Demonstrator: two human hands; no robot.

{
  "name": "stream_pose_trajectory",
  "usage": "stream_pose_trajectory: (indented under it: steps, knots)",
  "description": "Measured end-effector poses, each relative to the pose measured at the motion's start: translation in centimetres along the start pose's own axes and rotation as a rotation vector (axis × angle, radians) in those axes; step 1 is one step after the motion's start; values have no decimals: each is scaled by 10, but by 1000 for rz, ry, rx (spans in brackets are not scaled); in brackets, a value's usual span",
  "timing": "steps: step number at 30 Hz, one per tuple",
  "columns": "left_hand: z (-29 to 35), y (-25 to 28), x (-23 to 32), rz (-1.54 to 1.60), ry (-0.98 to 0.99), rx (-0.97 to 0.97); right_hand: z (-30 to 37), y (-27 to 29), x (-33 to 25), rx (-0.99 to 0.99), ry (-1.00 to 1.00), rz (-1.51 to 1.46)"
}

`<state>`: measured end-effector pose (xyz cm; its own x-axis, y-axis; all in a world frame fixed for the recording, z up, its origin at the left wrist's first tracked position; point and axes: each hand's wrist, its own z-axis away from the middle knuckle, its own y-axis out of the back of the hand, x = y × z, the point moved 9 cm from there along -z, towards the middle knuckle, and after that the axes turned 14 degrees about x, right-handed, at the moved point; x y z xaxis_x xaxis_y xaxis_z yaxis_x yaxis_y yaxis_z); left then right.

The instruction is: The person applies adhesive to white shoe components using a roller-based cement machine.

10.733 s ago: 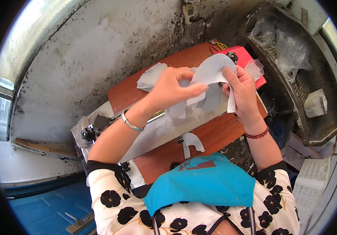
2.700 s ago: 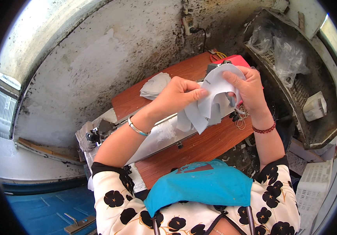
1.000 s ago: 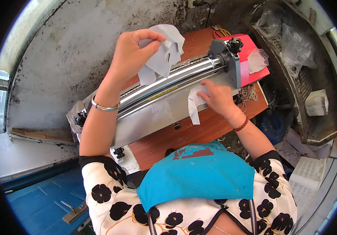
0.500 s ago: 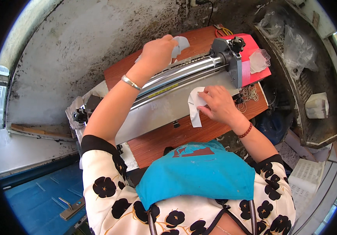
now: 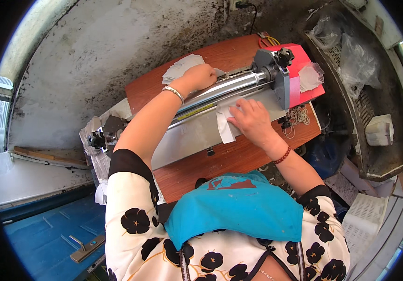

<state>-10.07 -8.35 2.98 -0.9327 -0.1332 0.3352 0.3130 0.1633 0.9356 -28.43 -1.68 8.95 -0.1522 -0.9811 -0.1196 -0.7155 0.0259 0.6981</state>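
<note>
A machine with a shiny metal roller stands in front of me, a flat metal plate on its near side. On that plate my right hand holds a curved white sheet piece with bent fingers, its far end up by the roller. Across the roller, my left hand is closed, its fingers mostly hidden from me. The edge of another white piece shows at its fingertips. Beside that wrist, a loose pile of white pieces lies on the brown wooden table.
The machine's red end housing carries a small stack of pale pieces. Thin cord lies bundled below it. More stacked pieces sit at the left end. Clear plastic bags hang at the right.
My left hand has come down and nearer the roller, uncovering the pile behind it. My right hand has slid the white piece left and farther in, toward the roller.
</note>
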Motion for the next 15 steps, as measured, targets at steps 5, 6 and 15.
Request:
stream_pose_trajectory:
  steps: [5,6,15]
  knots:
    - [-4,-17,-5,222,96,-78,-1,-12,12,-36,-116,22]
    - [-5,-19,-6,233,110,-111,-1,-14,13,-35,-115,23]
    - [-11,-16,-35,431,335,-18,2,-9,17,44,-93,-43]
